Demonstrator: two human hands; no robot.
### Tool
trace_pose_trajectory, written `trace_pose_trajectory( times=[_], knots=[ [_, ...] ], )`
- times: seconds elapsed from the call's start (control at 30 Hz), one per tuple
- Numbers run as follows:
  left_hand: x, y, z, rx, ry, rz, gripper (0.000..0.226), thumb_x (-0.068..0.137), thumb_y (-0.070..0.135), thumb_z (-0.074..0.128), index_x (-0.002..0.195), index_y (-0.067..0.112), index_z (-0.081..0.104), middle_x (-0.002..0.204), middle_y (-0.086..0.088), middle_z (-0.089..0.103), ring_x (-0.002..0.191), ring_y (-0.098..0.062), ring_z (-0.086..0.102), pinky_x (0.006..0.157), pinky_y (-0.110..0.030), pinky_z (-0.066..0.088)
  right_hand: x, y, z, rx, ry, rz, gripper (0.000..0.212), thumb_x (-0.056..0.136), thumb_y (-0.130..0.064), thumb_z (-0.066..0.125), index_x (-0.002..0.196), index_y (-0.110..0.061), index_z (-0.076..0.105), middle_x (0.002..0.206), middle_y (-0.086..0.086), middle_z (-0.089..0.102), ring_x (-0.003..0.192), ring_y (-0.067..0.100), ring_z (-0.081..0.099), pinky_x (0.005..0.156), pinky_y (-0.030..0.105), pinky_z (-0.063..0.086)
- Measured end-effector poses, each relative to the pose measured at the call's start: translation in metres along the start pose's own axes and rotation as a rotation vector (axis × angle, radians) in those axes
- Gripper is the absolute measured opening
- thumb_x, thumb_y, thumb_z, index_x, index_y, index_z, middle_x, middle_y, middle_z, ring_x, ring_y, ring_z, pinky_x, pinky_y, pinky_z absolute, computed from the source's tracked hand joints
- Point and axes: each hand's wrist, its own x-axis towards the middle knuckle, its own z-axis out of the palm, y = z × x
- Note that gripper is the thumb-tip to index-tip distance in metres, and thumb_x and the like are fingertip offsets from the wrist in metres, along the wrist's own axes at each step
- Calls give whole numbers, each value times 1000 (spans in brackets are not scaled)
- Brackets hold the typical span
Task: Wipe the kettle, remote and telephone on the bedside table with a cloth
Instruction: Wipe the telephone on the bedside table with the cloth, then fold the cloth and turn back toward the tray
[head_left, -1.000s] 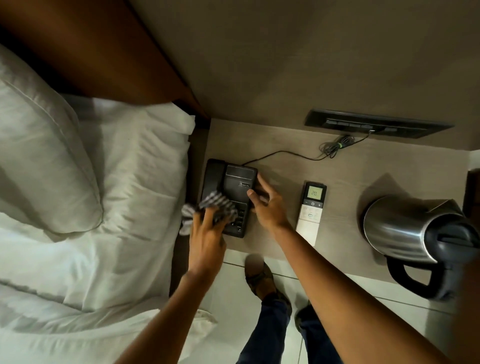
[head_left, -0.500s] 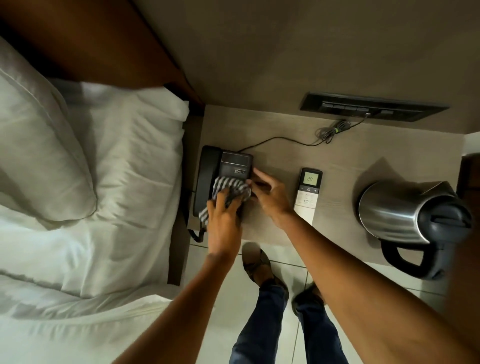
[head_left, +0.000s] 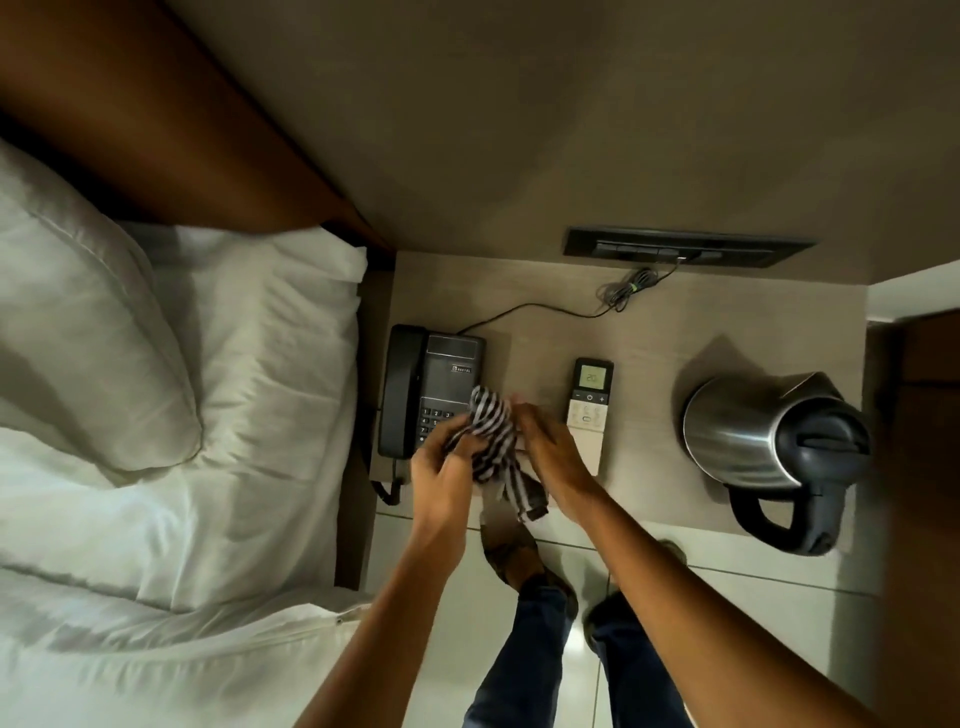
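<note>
Lifted off the telephone (head_left: 431, 395) since half a second ago, the striped cloth (head_left: 493, 447) is now bunched between both hands above the near right corner of the set, where before it was pressed flat on the keypad by the left hand while the right hand steadied the housing. The grip of the left hand (head_left: 441, 467) is closed on the left side of the cloth, and the grip of the right hand (head_left: 550, 452) is closed on its right side; one end of the cloth hangs down past the near edge of the surface (head_left: 644, 332).

The telephone lies at the left of the surface, just beside the bed (head_left: 234, 364), with its handset in the cradle and its cord run toward the far wall. The remote (head_left: 589, 410) lies just right of the hands, display lit, apart from the cloth. The kettle (head_left: 758, 431) stands well to the right, its handle toward the near edge.

As a judgement, the telephone pass appears to be ending or finished, and the cloth seems to be regathered for the next item. Whether the remote and kettle have been wiped cannot be told from this view; neither is being touched, and the remote is likely next
</note>
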Motion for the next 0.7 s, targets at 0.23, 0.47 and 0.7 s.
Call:
trace_pose_trajectory(
  times=[0.23,0.47,0.7],
  knots=[
    [2,32,74,101,-160,192,33,97,17,68,109,47,71,109,25,74,103,1,72,75,-19,62,-28,-39,-47,270,116,-49,54,98,-64,62,137,-27,69,129,3,78,121,22,74,109,50,57],
    [-29,61,148,465,-162,520,36,101,32,66,136,26,60,120,13,70,111,-4,71,83,-20,63,-82,-86,-118,385,254,-305,38,97,-48,75,131,-36,64,118,-13,81,108,8,78,88,30,66],
    [-113,67,276,562,-301,657,42,107,58,42,117,26,67,102,17,76,99,3,71,77,-15,57,-159,-105,-248,735,308,-390,28,99,-30,75,127,-27,71,123,4,81,115,24,78,99,45,63]
  ],
)
